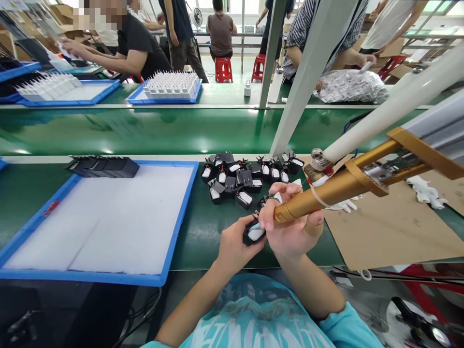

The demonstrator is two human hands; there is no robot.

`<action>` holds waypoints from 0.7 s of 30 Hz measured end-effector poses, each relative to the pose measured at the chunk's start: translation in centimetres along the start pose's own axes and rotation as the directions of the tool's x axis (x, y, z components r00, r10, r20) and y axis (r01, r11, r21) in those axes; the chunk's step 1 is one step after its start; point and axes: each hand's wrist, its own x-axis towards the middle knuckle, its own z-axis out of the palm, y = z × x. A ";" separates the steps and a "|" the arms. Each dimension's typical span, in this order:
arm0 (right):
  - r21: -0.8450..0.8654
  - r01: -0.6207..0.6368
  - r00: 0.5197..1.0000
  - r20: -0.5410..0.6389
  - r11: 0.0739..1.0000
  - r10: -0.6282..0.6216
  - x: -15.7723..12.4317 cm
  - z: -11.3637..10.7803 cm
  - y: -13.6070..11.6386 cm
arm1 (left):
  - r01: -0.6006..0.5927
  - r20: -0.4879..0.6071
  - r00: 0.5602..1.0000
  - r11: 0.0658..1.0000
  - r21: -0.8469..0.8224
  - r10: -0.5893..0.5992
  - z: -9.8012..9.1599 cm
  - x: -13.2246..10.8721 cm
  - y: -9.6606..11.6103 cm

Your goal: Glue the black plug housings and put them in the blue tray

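Small black plastic housing with a white insert (254, 235) is held just over the near edge of the green worktop (203, 253). It is gripped by the left hand (235, 241), with the fingers curled around its side. By the right hand (292, 234), the lower end of a gold-coloured cylindrical metal tool (337, 189) is grasped, and some of its fingers are placed close beside the housing. Whether the housing is touched by the tool cannot be told, because the tip is covered by the fingers.

Just beyond the hands, many similar black housings with white inserts (244, 178) are heaped loosely. At the left, a row of black boxes (112, 167) is set along the far edge of a blue-rimmed tray with white lining (180, 217). At the right, a brown cardboard sheet (395, 227) is laid.

As it can be judged, one housing is being worked on now, while the heaped ones are not arranged in the tray; which of them are finished is not shown.

Farther away, spiky white pieces (172, 85) are stood in another blue tray (200, 92).
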 end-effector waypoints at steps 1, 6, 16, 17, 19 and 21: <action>0.002 0.002 1.000 0.004 1.000 -0.002 0.0 0.0 0.0 | -0.012 -0.008 1.000 1.000 -0.006 0.012 0.0 0.0 0.0; 0.017 -0.004 1.000 -0.029 1.000 0.005 0.0 0.1 0.0 | -0.021 0.010 1.000 1.000 0.004 0.021 0.0 0.0 -0.1; 0.004 0.008 0.993 -0.114 1.000 -0.008 0.1 -0.3 -0.3 | 0.049 0.224 0.972 0.992 0.119 -0.075 -2.7 -0.6 -3.5; -0.014 0.006 0.992 -0.129 1.000 -0.008 0.0 -0.4 -0.4 | 0.065 0.249 0.964 0.992 0.106 -0.090 -3.2 -0.5 -3.8; -0.052 0.000 0.988 -0.157 0.999 -0.008 0.0 -0.6 -0.6 | 0.107 0.304 0.945 0.993 0.053 -0.118 -4.0 -0.1 -3.9; -0.077 -0.006 0.985 -0.174 0.997 -0.008 0.0 -0.9 -0.8 | 0.176 0.345 0.924 0.984 -0.005 -0.164 -4.3 0.5 -3.8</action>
